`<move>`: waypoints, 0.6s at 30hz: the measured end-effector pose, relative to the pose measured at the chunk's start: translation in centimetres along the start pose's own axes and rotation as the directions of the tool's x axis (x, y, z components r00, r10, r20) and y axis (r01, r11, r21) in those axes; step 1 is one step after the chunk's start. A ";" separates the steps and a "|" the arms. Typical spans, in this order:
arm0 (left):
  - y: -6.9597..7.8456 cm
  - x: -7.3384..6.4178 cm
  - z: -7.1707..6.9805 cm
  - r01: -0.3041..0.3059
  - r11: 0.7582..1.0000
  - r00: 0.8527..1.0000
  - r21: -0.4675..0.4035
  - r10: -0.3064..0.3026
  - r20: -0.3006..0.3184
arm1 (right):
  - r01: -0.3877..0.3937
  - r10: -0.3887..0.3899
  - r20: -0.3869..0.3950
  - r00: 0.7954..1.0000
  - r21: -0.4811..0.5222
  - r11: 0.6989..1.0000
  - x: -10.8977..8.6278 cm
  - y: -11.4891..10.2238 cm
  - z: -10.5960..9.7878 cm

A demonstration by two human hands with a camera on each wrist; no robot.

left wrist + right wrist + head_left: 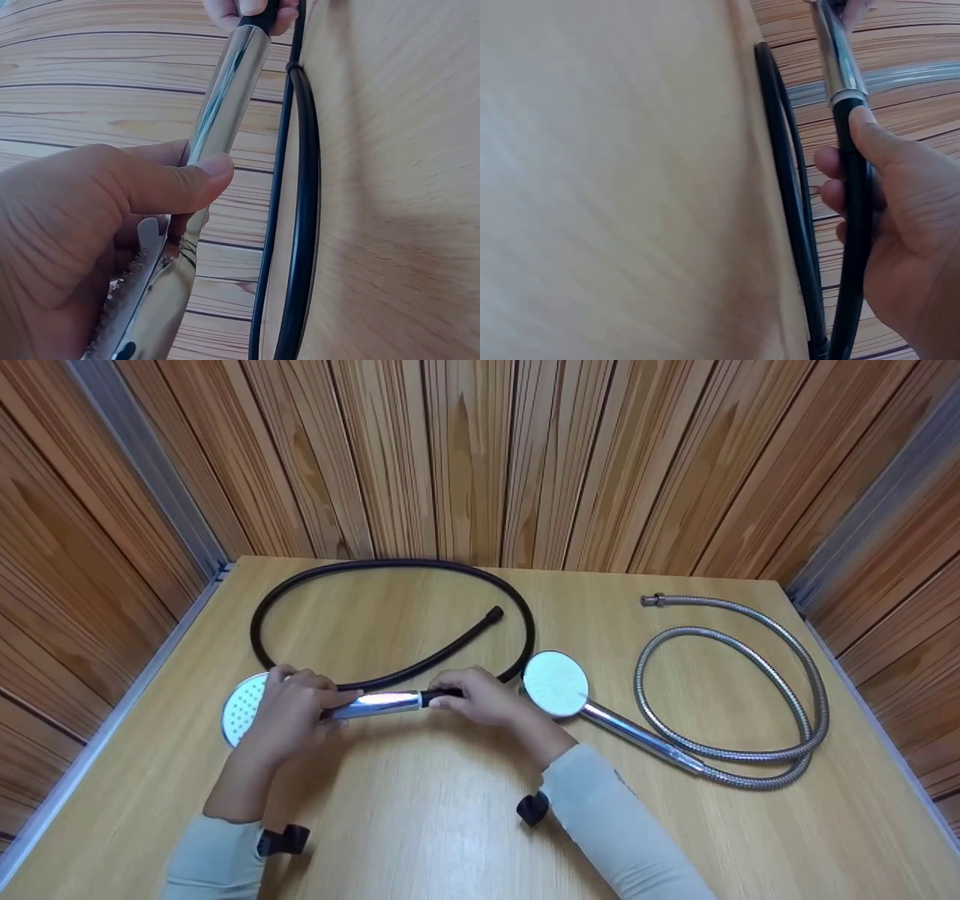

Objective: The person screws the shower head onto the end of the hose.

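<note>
My left hand (294, 712) grips the chrome handle of a shower head (241, 709) on the left, its white nozzle face partly behind the hand. In the left wrist view the thumb lies across the shiny handle (234, 90). With fingers and thumb, my right hand (476, 695) holds the end of a black shower hose (397, 564) against the foot of that handle. The right wrist view shows the black hose end (847, 124) meeting the handle's pale rim; whether it is threaded in cannot be seen. Shower head and hose end are held above the table.
A second chrome shower head (556, 684) lies right of my right hand, joined to a coiled silver metal hose (821, 697). The black hose loops behind my hands, its free end (494, 615) on the table (420, 825). Wood-patterned walls (465, 457) enclose the back and sides.
</note>
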State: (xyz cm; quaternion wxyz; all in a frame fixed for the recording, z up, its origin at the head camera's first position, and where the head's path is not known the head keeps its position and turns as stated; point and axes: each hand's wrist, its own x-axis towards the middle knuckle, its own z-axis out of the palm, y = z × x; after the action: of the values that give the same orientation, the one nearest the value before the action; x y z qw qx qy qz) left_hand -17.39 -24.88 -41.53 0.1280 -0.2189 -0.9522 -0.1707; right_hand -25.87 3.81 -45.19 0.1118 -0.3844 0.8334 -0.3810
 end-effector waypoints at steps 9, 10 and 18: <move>-0.1 0.2 0.1 -0.001 1.000 1.000 0.009 0.001 -0.009 | -0.068 0.068 0.018 0.997 -0.011 0.998 0.0 -0.4 -0.2; -0.2 0.2 0.1 0.003 1.000 1.000 0.006 -0.003 -0.008 | -0.054 0.054 -0.007 0.999 -0.014 0.998 0.0 -0.4 0.0; -0.1 0.3 0.0 -0.006 1.000 1.000 -0.004 0.006 -0.001 | -0.004 0.004 -0.128 0.992 0.001 1.000 -0.1 -0.3 0.5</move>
State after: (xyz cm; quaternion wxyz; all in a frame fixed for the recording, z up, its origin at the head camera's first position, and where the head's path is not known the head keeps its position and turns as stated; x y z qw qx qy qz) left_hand -17.65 -24.82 -41.47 0.1284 -0.2220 -0.9511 -0.1721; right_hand -25.42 3.44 -45.36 0.0590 -0.3575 0.8394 -0.4051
